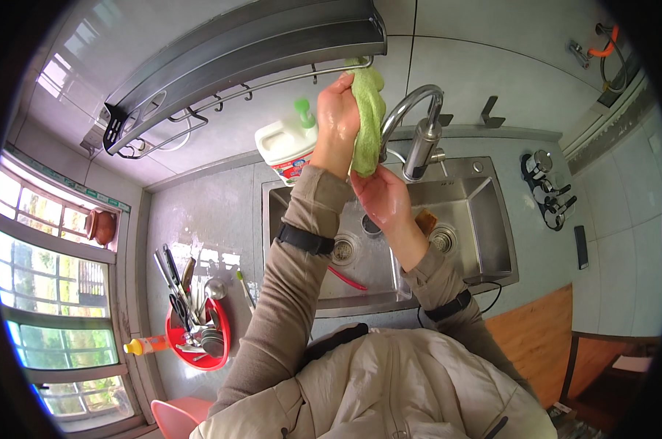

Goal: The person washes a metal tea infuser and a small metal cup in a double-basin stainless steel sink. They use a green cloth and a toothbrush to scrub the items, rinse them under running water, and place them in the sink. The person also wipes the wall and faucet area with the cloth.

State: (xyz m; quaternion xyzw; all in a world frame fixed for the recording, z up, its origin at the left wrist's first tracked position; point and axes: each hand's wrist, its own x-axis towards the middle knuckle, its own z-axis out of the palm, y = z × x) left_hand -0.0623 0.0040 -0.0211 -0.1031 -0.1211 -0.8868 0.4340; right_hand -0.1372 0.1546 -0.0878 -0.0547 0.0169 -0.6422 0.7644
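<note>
A green cloth (368, 120) hangs from the right end of the metal rail under the wall shelf, just left of the curved faucet (413, 99). My left hand (339, 112), wet, is raised beside the cloth, with its fingers at the cloth's upper left edge; whether they grip it is unclear. Below, my right hand (384, 197) has its fingertips at the cloth's lower end, palm turned up. Both hands are over the back of the stainless steel double sink (482, 230). A brown sponge or scrubber (426, 221) lies in the sink beside my right wrist.
A white jug with a green pump (284, 144) stands behind the sink. At left, a red basket (225, 335) holds knives and utensils, near a yellow-capped bottle (147, 345) and a green-headed brush (246, 291). A black rack with glass jars (545, 189) is at right. The dark shelf (243, 60) overhangs.
</note>
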